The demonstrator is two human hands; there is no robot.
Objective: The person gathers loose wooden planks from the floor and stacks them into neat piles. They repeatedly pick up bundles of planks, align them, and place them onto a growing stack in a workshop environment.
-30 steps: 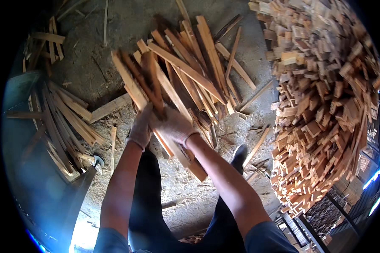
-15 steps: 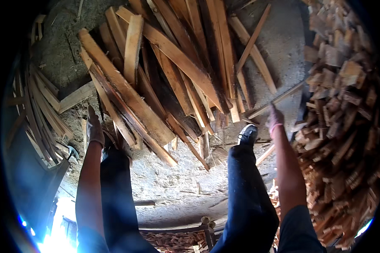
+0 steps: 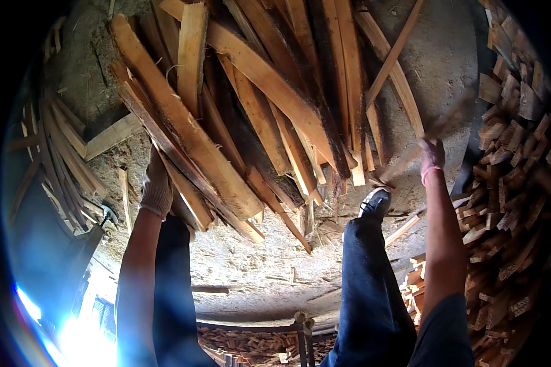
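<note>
My left hand (image 3: pixel 155 188), in a pale knit glove, is closed at the left edge of a long rough wooden board (image 3: pixel 158 136); its fingertips are partly hidden by the wood. The board lies slanted on the left side of a loose heap of planks (image 3: pixel 260 79). Out to the right, my right hand (image 3: pixel 432 155), gloved with a pink cuff, is closed around a thin wooden strip (image 3: pixel 452 117). That strip is smeared by motion and runs slanting past both sides of the hand, its lower end near my right shoe (image 3: pixel 375 202).
Cut wood pieces are stacked high along the right (image 3: pixel 520 183). More long strips (image 3: pixel 67 147) lie at the left, by a hammer-like tool (image 3: pixel 109 215). A dark frame (image 3: pixel 301 342) stands at the bottom before more cut wood. Small scraps litter the ground.
My left hand has come to the right against the boards, whose left edge has shifted slightly. My right hand has moved right and up with the strip. The view has shifted a little.
</note>
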